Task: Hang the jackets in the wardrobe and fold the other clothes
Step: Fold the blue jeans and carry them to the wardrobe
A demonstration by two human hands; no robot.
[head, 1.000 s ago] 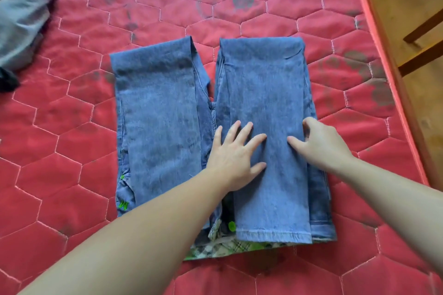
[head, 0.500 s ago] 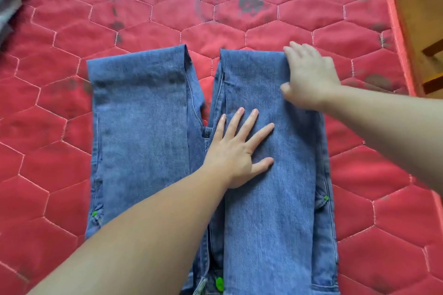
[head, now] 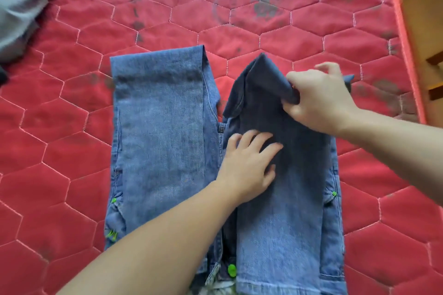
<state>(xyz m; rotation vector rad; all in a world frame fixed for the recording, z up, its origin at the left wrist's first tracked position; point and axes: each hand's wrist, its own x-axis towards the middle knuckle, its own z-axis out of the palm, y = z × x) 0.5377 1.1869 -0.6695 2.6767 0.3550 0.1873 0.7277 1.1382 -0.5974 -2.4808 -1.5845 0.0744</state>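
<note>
From the head view, a pair of blue jeans (head: pixel 163 141) lies on a red quilted mattress (head: pixel 275 38), the two legs already doubled back toward the waist so they sit side by side with a narrow gap between them. The left hand (head: pixel 249 165) rests flat on the right-side leg, fingers spread and relaxed, apparently pinning the denim so the lower layers stay put. The right hand (head: pixel 321 98) has its fingers and thumb curled around the far folded edge of that same leg and holds it raised off the mattress, the cloth peaking in a dark fold; this looks like the start of another fold toward the waist. A grey garment (head: pixel 21 2) lies bunched at the far left corner, well apart, probably waiting its turn.
</note>
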